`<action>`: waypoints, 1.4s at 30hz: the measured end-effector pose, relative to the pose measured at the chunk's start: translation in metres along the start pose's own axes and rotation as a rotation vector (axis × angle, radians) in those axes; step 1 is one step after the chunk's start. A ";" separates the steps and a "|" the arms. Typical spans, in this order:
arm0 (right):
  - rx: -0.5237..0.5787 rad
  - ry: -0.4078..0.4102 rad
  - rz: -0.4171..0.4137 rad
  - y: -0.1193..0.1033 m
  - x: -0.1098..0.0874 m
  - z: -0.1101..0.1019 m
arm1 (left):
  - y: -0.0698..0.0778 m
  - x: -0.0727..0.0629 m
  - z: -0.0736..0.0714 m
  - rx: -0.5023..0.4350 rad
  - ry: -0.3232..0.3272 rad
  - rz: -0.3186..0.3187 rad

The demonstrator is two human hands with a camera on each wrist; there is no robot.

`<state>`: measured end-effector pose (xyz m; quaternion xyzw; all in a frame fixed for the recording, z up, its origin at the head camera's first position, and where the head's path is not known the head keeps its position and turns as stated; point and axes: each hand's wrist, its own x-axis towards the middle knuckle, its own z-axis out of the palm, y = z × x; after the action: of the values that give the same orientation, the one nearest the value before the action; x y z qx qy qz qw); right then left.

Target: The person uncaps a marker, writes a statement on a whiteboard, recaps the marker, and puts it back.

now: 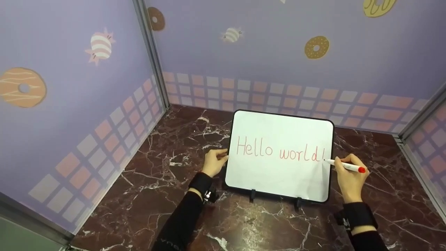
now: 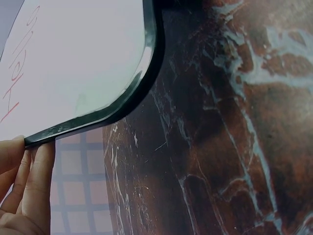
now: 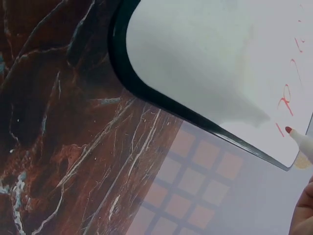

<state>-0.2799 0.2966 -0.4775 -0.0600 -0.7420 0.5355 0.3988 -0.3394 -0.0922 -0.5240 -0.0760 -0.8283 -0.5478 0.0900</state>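
Note:
A whiteboard with a black frame leans back on small black feet, bearing the red handwriting "Hello world!". My left hand pinches the board's left edge, thumb in front and fingers behind, as the left wrist view shows at the black frame. In my right hand is a white marker with a red end, held like a pen. Its red tip is right by the exclamation mark, near the board's right edge.
The board stands on a dark red marble-patterned tabletop with white veins. Purple walls printed with donuts, candies and checks enclose it at the back, left and right. Metal posts line the corners.

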 end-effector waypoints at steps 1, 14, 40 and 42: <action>0.002 0.000 -0.005 0.001 0.000 0.000 | 0.000 0.000 0.000 -0.001 0.001 0.000; -0.014 0.004 0.012 -0.003 -0.003 0.001 | 0.001 -0.001 0.000 0.001 0.001 -0.002; 0.682 0.046 0.405 -0.005 -0.004 0.002 | -0.010 -0.024 -0.064 0.844 -0.081 -0.272; 0.710 0.036 0.417 -0.005 -0.006 0.005 | -0.015 -0.026 -0.062 0.857 -0.099 -0.303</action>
<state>-0.2771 0.2875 -0.4769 -0.0772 -0.4758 0.8267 0.2904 -0.3131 -0.1556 -0.5198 0.0640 -0.9853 -0.1583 -0.0075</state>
